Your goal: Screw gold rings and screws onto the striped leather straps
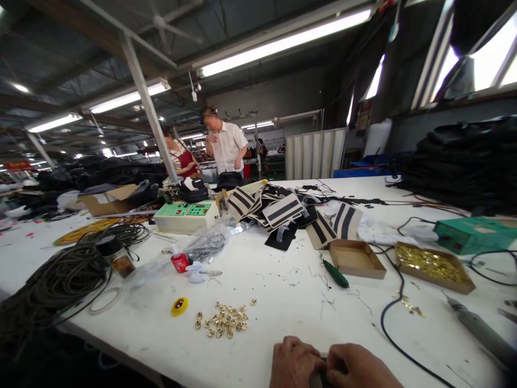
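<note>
At the bottom edge of the view, my left hand (pixel 294 362) and my right hand (pixel 359 366) are close together over the white table (pixel 278 302). Both have curled fingers around a small dark piece that is mostly hidden between them. What it is cannot be made out. Left of my hands lies a loose pile of small gold metal fittings (pixel 226 319), with a yellow round spool (pixel 180 306) beside it. A green-handled tool (pixel 336 275) rests beyond my hands, near an open cardboard tray (pixel 357 258).
Gold pieces fill a second tray (pixel 432 265); a grey power tool (pixel 479 326) and black cable lie right. Striped pieces (pixel 283 210) are heaped at the back. A red bottle (pixel 180 261), jar (pixel 116 257) and coiled cord (pixel 52 280) are left. Two people stand beyond.
</note>
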`<state>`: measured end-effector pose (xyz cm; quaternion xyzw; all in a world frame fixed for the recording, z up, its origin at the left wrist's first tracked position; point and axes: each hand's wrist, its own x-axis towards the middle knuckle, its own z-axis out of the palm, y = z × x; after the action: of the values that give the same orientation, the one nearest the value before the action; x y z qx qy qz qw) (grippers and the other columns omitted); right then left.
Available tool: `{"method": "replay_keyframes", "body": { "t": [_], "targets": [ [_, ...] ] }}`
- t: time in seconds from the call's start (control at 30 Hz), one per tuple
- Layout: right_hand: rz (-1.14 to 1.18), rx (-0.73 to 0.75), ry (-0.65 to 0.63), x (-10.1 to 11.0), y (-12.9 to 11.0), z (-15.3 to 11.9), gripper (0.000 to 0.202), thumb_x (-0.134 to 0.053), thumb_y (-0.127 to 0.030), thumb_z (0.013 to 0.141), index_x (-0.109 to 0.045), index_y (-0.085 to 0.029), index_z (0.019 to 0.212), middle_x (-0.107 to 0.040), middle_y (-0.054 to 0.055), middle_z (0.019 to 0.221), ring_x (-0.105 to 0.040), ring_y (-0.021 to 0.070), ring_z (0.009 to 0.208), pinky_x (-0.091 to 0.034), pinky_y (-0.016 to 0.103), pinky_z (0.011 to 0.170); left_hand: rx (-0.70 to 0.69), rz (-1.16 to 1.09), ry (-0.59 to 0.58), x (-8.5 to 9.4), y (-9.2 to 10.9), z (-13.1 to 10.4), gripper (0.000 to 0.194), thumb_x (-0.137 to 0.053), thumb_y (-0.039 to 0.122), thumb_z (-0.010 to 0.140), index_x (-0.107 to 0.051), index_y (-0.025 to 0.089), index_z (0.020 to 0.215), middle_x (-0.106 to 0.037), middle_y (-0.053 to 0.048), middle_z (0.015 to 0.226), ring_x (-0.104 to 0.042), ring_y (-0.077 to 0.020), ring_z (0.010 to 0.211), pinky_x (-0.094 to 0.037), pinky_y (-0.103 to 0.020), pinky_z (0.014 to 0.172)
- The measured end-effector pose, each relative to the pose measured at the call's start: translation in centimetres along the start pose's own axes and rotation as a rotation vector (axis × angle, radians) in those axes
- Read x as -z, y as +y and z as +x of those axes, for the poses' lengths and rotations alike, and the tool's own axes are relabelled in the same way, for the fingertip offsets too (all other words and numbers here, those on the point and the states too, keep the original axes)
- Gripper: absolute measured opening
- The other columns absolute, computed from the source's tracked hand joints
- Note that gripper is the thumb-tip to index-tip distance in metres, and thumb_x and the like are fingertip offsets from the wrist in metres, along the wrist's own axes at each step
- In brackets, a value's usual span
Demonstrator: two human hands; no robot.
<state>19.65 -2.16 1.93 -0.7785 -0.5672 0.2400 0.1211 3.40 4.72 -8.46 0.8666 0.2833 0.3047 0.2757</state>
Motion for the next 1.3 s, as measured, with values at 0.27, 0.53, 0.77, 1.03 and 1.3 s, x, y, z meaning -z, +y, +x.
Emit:
{"method": "replay_keyframes", "body": {
  "t": [0.27,0.53,0.77,1.03,1.3],
  "targets": [
    [0.011,0.086,-0.176,2.2,-1.8,-0.3,0.011,-0.067,-0.023,0.079,-0.077,-0.022,0.078,-0.077,0.002,0.076,-0.068,0.0206,0.075,-0.044,0.028,0.066,0.073,0.03,-0.03,5.3,5.2,-1.3,0.03,-0.083,0.032,0.083,-0.074,0.027,0.111,-0.076,-0.002,0.121,-0.058,-0.0274,0.119,-0.044,-0.049,0.102],
    [0.144,0.015,-0.332,1.8,-1.0,1.4,0.004,-0.07,-0.019,0.077,-0.074,-0.019,0.079,-0.072,-0.001,0.062,-0.068,0.0163,0.063,-0.046,0.024,0.059,0.077,0.061,-0.08,5.3,4.6,-1.3,0.029,-0.082,0.036,0.085,-0.074,0.028,0.112,-0.075,-0.002,0.124,-0.056,-0.0285,0.122,-0.042,-0.048,0.101],
    [0.151,-0.006,-0.265,1.2,-1.0,0.6,0.005,-0.071,-0.023,0.079,-0.074,-0.02,0.08,-0.073,0.0,0.068,-0.067,0.0171,0.066,-0.046,0.025,0.062,0.089,0.069,-0.077,5.4,4.6,-1.2,0.03,-0.083,0.037,0.084,-0.075,0.029,0.112,-0.076,0.0,0.124,-0.057,-0.0282,0.123,-0.043,-0.048,0.102],
    [0.133,0.037,-0.03,0.2,-0.6,-2.1,0.013,-0.069,-0.028,0.086,-0.08,-0.022,0.088,-0.079,0.002,0.086,-0.068,0.0189,0.08,-0.046,0.028,0.07,0.073,0.077,-0.062,5.2,4.6,-1.3,0.027,-0.08,0.035,0.086,-0.075,0.03,0.111,-0.076,0.0,0.125,-0.058,-0.0294,0.122,-0.044,-0.048,0.101],
    [0.349,0.111,-0.006,1.4,1.7,-3.0,0.023,-0.058,-0.03,0.095,-0.079,-0.021,0.096,-0.076,0.001,0.081,-0.07,0.0178,0.075,-0.052,0.029,0.076,0.072,0.088,-0.066,5.1,4.5,-1.2,0.026,-0.079,0.035,0.085,-0.076,0.029,0.11,-0.076,-0.002,0.124,-0.058,-0.0314,0.122,-0.045,-0.051,0.101]
  ]
}}
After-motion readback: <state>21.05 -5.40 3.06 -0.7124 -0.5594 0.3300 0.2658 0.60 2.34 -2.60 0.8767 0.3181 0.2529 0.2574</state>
